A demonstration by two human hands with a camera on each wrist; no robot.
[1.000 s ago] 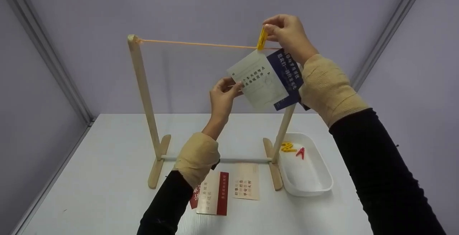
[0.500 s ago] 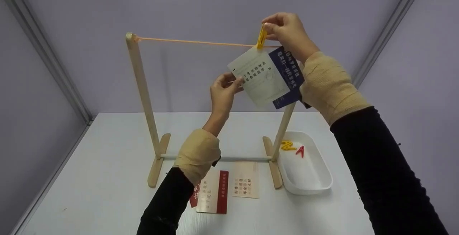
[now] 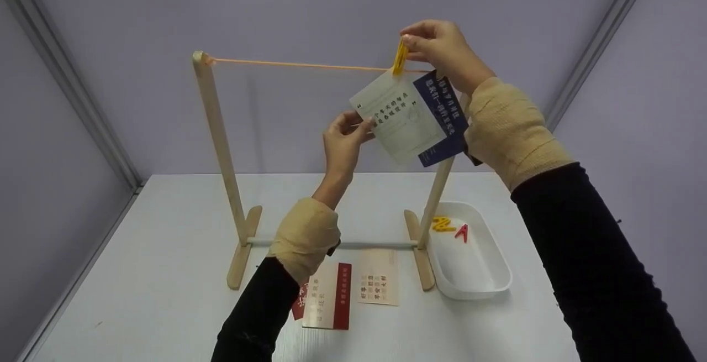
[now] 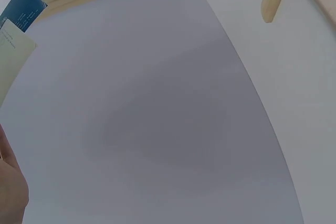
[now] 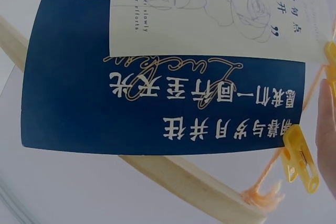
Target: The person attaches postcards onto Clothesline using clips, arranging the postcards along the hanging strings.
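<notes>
My right hand (image 3: 446, 51) pinches a yellow clothespin (image 3: 400, 58) at the orange string (image 3: 298, 64). The pin's lower end meets the top corner of a pale green card (image 3: 406, 130), which hangs tilted. Thumb and fingers of my left hand (image 3: 343, 143) pinch that card's left edge. A dark blue card (image 3: 448, 116) with white writing hangs partly behind it, on the right. In the right wrist view another yellow clothespin (image 5: 300, 161) sits at the blue card's corner, near the string. My right wrist hides part of the blue card in the head view.
A wooden stand (image 3: 218, 141) carries the string between two posts. Beside its right foot stands a white tray (image 3: 500, 273) with yellow clothespins (image 3: 442, 224) and a red one (image 3: 462, 233). Red-and-cream cards (image 3: 326, 301) and a cream card (image 3: 380, 290) lie on the white table (image 3: 165, 273).
Both hands keep their grips. The clothespin and the pale green card's top corner have shifted very slightly left; the view has also moved a little.
</notes>
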